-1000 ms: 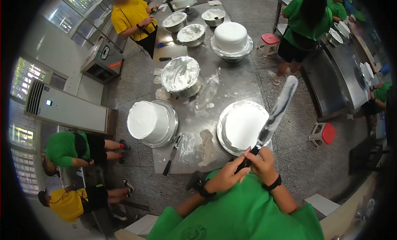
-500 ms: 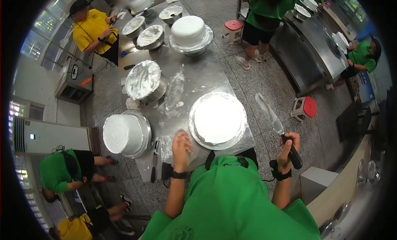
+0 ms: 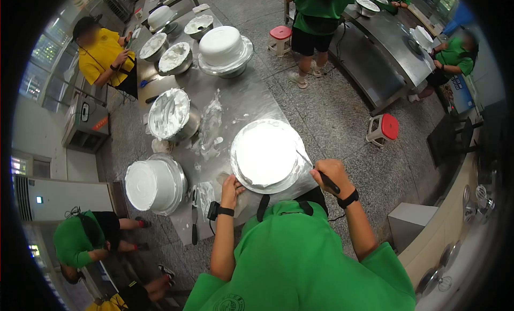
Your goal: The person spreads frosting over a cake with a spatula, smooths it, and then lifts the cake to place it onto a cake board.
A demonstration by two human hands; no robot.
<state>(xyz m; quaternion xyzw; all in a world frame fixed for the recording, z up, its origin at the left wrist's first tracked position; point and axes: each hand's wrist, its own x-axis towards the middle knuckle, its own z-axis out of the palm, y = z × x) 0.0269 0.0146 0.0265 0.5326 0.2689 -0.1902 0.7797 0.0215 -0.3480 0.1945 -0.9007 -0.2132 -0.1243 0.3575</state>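
Note:
A round cake point(image 3: 266, 153) covered in white cream sits on a turntable point(image 3: 274, 189) at the table's near edge. My right hand point(image 3: 333, 177) is closed around the black handle of a spatula point(image 3: 327, 181), whose blade reaches the right side of the cake. At the lower left of the turntable, my left hand point(image 3: 232, 192) has its fingers curled at the rim. To the left stand another white cake point(image 3: 150, 185) and a metal bowl of cream point(image 3: 170, 115). A second spatula point(image 3: 194, 220) lies left of my left hand.
Cream smears mark the metal table point(image 3: 243, 97). Farther back are a third cake point(image 3: 220, 46) and more cream bowls point(image 3: 175, 58). A person in yellow point(image 3: 104, 54) stands at the left side. Red-topped stools point(image 3: 390, 127) are on the floor at right, near another metal table point(image 3: 369, 70).
My right hand has brought the spatula leftward from beside the table to the cake's side. My left hand has come to the turntable rim. The whole view has shifted somewhat.

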